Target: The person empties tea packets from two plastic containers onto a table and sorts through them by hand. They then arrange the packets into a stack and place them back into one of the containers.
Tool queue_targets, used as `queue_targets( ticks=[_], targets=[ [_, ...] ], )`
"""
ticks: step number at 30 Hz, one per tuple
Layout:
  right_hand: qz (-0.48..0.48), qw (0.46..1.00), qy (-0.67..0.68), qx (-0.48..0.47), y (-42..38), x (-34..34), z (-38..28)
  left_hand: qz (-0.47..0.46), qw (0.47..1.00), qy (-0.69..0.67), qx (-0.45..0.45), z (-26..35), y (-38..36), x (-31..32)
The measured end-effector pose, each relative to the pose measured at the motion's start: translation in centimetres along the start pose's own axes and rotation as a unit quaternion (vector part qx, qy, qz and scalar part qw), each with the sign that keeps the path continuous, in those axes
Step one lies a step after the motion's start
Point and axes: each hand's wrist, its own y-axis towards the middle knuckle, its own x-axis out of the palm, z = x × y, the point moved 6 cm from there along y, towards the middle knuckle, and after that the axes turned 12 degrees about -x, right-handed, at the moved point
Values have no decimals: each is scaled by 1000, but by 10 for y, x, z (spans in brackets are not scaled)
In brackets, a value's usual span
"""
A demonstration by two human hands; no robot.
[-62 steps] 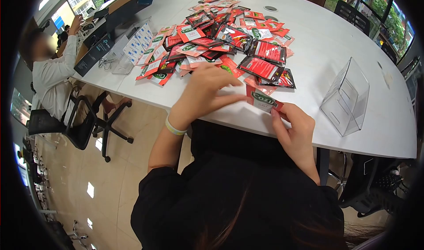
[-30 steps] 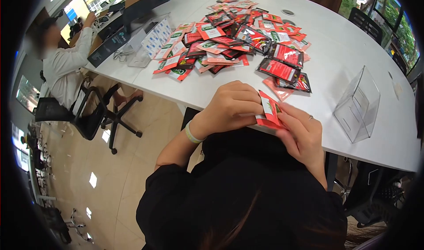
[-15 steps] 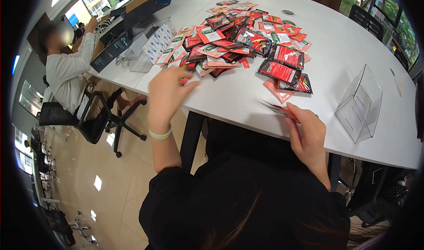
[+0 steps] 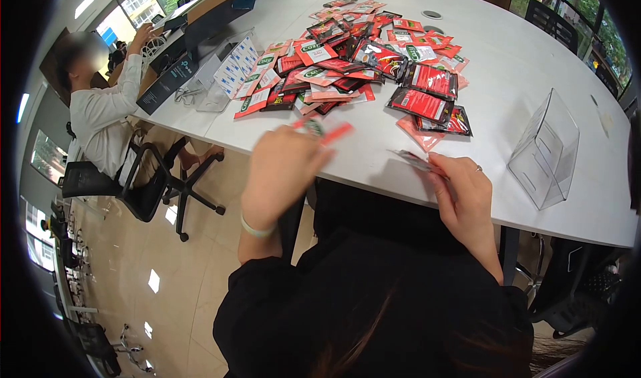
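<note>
My left hand (image 4: 284, 171), blurred by motion, holds a red and white sachet (image 4: 327, 132) beyond its fingers, just over the table edge. My right hand (image 4: 464, 194) pinches some thin sachets (image 4: 419, 162) between thumb and fingers, above the front edge of the white table (image 4: 360, 159). Past both hands lies a heap of red, black and pink sachets (image 4: 340, 64). Nearer my right hand, several black and red sachets (image 4: 420, 105) overlap a pink sachet (image 4: 419, 135).
A clear acrylic holder (image 4: 547, 154) stands at the right. Another holder with a printed sheet (image 4: 237, 67) stands left of the heap, near a dark box (image 4: 167, 84). A person in a white shirt (image 4: 107, 111) sits at the far left on a black chair (image 4: 143, 191).
My left hand has moved from the heap's left edge toward the right and nearer to me, with a sachet in it. My right hand has barely moved.
</note>
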Motion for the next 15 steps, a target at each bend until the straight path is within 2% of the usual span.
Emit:
queue_targets(
  ticks=[1, 3, 7, 9, 13, 15],
  targets=[
    [-3, 1000, 0, 1, -1, 0, 0, -2, 1000, -2, -1, 9, -3, 1],
    [-13, 1000, 0, 24, -2, -1, 3, 10, 978, -104, 183, 43, -16, -1],
    [-13, 999, 31, 41, -3, -3, 6, -28, 955, -172, 241, 55, -10, 5],
    [-30, 991, 127, 43, -3, 2, 6, -11, 924, -260, 281, 59, -8, 9],
    [-72, 991, 106, 27, 1, 2, 4, -10, 891, -317, 324, 74, -5, 21],
    [-55, 992, 98, 62, 0, 1, 6, -1, 886, -328, 326, 75, -2, 27]
  ],
)
